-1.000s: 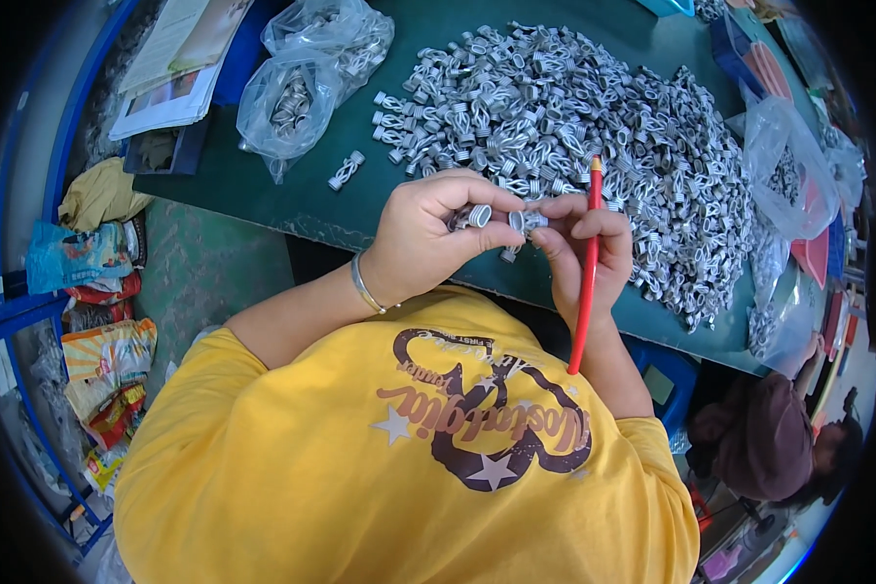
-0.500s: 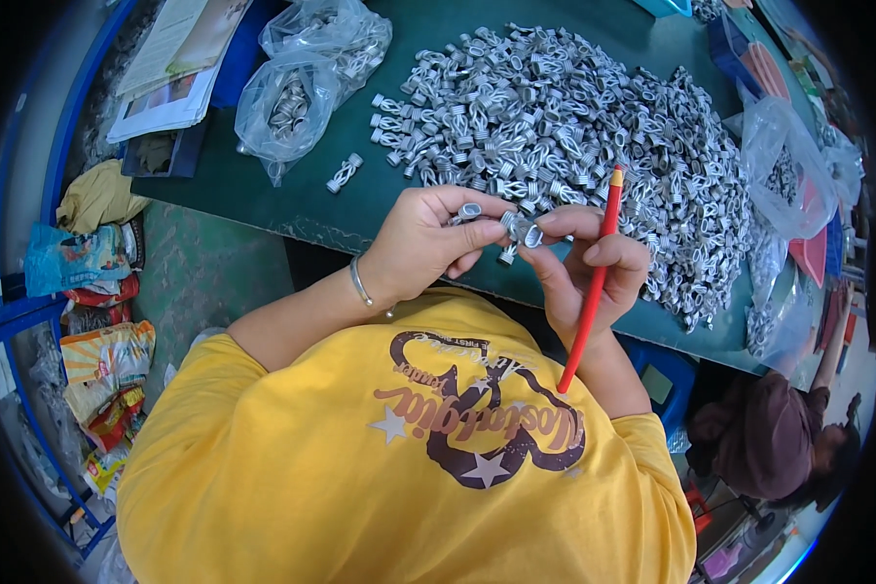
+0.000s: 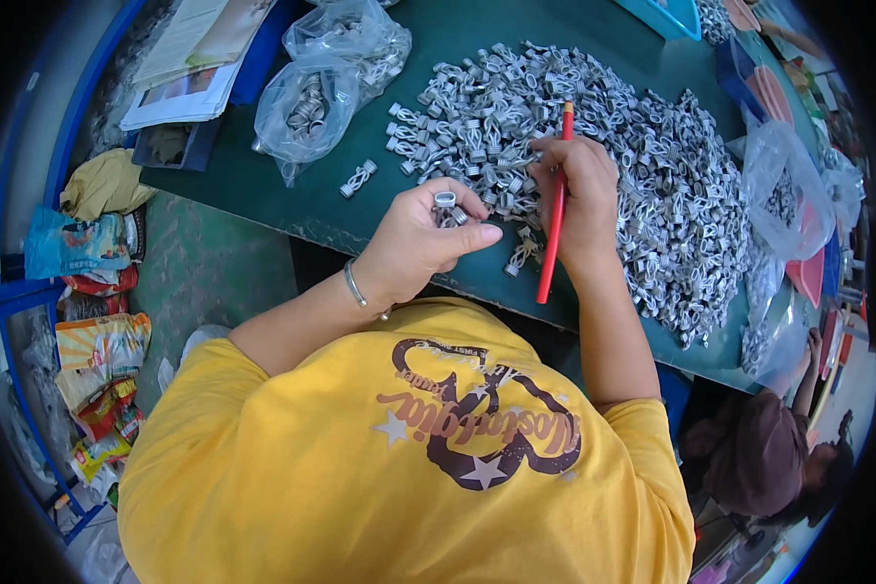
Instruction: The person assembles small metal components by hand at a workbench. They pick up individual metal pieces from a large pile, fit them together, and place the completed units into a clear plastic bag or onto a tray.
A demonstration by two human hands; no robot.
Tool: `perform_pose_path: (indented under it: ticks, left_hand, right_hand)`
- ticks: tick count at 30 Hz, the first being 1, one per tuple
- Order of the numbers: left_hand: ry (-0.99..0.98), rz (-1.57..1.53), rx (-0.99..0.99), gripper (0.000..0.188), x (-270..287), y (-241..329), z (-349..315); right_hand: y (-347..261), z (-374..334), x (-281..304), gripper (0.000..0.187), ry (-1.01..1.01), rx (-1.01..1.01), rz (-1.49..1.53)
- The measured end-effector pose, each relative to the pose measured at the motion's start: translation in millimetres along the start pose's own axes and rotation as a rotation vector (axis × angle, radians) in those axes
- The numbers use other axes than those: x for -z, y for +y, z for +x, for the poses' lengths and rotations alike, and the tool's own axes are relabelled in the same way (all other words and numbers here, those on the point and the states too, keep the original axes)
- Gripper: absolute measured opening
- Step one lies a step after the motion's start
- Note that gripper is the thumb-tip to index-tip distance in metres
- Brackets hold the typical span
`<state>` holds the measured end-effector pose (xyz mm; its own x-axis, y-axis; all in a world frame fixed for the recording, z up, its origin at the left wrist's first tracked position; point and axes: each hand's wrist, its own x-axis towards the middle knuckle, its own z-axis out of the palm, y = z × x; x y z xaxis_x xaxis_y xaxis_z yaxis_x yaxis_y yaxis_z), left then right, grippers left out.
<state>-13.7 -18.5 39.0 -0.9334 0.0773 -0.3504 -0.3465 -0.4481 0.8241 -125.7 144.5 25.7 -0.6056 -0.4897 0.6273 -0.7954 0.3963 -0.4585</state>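
Observation:
My left hand [image 3: 409,238] is closed around a few small silver metal fittings [image 3: 445,201], their round ends sticking out between thumb and curled fingers. My right hand [image 3: 584,190] has a red pencil [image 3: 555,229] tucked across it, its yellowish tip pointing away from me. The fingertips of that hand reach into the near left side of a large heap of the same fittings [image 3: 652,165]; whether they pinch one is hidden. Between my hands, near the table's front edge, a loose fitting [image 3: 521,255] lies below the heap. Another single fitting [image 3: 358,178] lies apart on the left.
Clear plastic bags of fittings [image 3: 307,107] stand on the green table [image 3: 224,185] at the far left, by papers [image 3: 190,73]. Another plastic bag [image 3: 788,180] sits right, and a light-blue bin [image 3: 667,15] far right. A person in a dark top [image 3: 754,453] is at the lower right.
My hands have come apart. The right hand, still with the pencil, has moved away from me to the heap. My left hand stays nearly in place, holding fittings.

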Motion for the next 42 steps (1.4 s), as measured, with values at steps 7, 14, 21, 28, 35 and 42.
perform_pose_path:
  ticks: [7,14,21,28,35,42]
  left_hand:
    - [0.087,0.237,-0.391,0.036,-0.4,-2.8,9.0]
    - [0.021,0.344,-0.33,0.023,1.2,-0.6,7.7]
    - [0.021,0.386,-0.429,0.022,-3.2,1.6,4.8]
    - [-0.049,0.475,-0.508,0.023,-3.7,0.1,3.1]
    - [-0.012,0.426,-0.349,0.022,-3.8,-4.8,4.6]
    - [-0.089,-0.094,0.067,0.022,-7.1,-1.1,2.6]
  right_hand:
    - [-31.4,-5.8,24.0,0.019,-0.015,-0.581,0.887]
    - [-39.5,-17.2,31.9,0.017,-0.029,-0.853,1.16]
    - [-35.1,-38.6,18.3,0.025,0.0,-0.665,1.321]
    - [-35.7,-56.4,12.5,0.037,0.089,-0.383,0.931]
    - [-42.8,-48.8,17.2,0.048,0.237,-0.193,0.808]
    - [-43.7,-38.4,22.4,0.04,0.11,0.02,0.683]
